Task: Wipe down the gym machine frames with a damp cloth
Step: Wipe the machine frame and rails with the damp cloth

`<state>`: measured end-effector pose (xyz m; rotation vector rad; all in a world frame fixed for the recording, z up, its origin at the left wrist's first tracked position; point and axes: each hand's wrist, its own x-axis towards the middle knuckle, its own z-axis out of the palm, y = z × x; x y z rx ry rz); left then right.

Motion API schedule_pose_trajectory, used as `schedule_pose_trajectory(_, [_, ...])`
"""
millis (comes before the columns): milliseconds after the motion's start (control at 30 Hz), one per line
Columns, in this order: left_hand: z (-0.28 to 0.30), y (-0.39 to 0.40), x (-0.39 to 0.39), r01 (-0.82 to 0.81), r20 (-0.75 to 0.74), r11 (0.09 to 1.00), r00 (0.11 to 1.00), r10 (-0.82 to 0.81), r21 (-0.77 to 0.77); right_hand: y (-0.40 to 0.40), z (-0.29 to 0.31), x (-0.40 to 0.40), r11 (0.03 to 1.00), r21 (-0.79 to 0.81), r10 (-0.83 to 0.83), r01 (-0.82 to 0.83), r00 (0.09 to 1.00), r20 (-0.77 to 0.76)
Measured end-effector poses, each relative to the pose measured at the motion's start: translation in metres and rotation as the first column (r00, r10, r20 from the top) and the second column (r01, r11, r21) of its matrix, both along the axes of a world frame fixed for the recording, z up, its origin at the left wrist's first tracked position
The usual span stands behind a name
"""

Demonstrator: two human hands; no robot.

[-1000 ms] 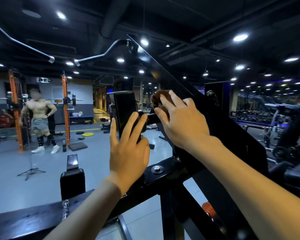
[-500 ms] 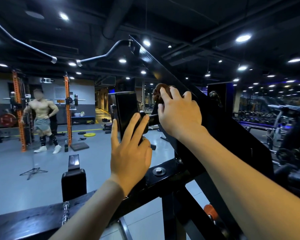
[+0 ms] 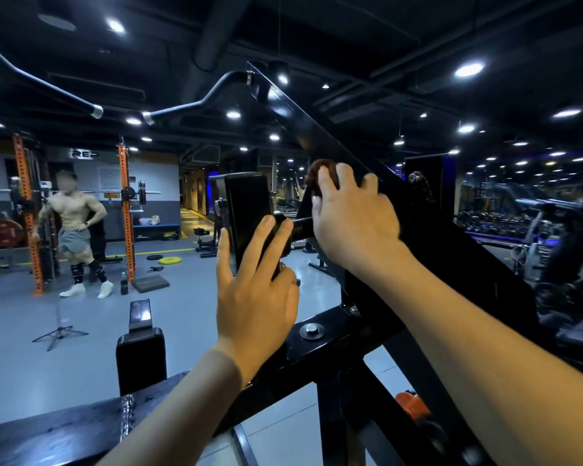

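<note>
cloth [image 3: 320, 174] on black frame [image 3: 320, 129], grey gym floor [image 3: 81, 331]

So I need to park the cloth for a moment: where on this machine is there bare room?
The horizontal beam is bare between the left hand and the bolt. Crowded higher up: the right hand presses the cloth on the slanted frame.

The grey gym floor [image 3: 31, 364] carries the equipment. A tripod [image 3: 59, 334] stands on it at left. Beyond it, the orange rack uprights [image 3: 127, 216] rest on the floor, with a dark bottle [image 3: 124, 284] and a grey pad [image 3: 150, 281] at the base of the nearer upright. A yellow weight plate [image 3: 170, 261] lies flat further back, beside a yellow floor line [image 3: 169, 252].
</note>
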<state>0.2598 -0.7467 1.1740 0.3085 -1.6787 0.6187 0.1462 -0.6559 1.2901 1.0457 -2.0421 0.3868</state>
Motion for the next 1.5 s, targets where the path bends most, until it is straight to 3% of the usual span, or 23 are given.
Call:
schedule_pose_trajectory(167, [0.000,0.000,0.002,-0.009,0.002,1.000,1.000,0.009,-0.017,-0.022,0.017,-0.003,1.000,0.003,0.024,-0.024,1.000,0.012])
schedule_pose_trajectory(500, [-0.001,0.001,0.000,0.015,-0.007,1.000,1.000,-0.015,0.007,0.085,-0.061,0.016,0.991,0.041,-0.126,0.126,0.992,0.015])
schedule_pose_trajectory(633, [-0.001,0.000,-0.001,0.010,-0.004,1.000,1.000,-0.010,-0.001,0.052,-0.037,0.011,0.997,-0.010,-0.075,0.075,0.997,-0.006])
schedule_pose_trajectory(767, [-0.001,-0.003,-0.001,0.000,0.003,1.000,1.000,0.000,-0.021,-0.001,0.003,0.003,0.996,-0.086,0.014,-0.004,0.993,0.118])
schedule_pose_trajectory(867, [-0.001,-0.003,0.000,-0.012,0.005,1.000,1.000,0.012,-0.029,-0.007,0.003,0.005,0.995,-0.095,-0.002,0.013,0.993,0.116])
schedule_pose_trajectory(1000, [-0.001,-0.001,0.001,-0.002,0.007,1.000,1.000,0.002,-0.011,0.045,-0.032,0.002,0.996,-0.084,0.008,-0.002,0.998,0.069])
schedule_pose_trajectory(1233, [-0.002,0.001,-0.002,0.043,-0.012,0.999,0.999,-0.043,-0.001,0.145,-0.106,0.015,0.984,-0.050,-0.165,0.173,0.976,0.140])
schedule_pose_trajectory(1333, [-0.002,0.000,-0.002,0.036,-0.018,0.999,0.999,-0.036,-0.008,0.136,-0.100,0.021,0.979,-0.061,-0.186,0.197,0.971,0.153])
schedule_pose_trajectory(1500, [-0.003,0.000,-0.002,0.031,-0.013,0.999,0.999,-0.031,-0.016,0.069,-0.052,0.016,0.982,-0.160,-0.073,0.097,0.986,0.151])
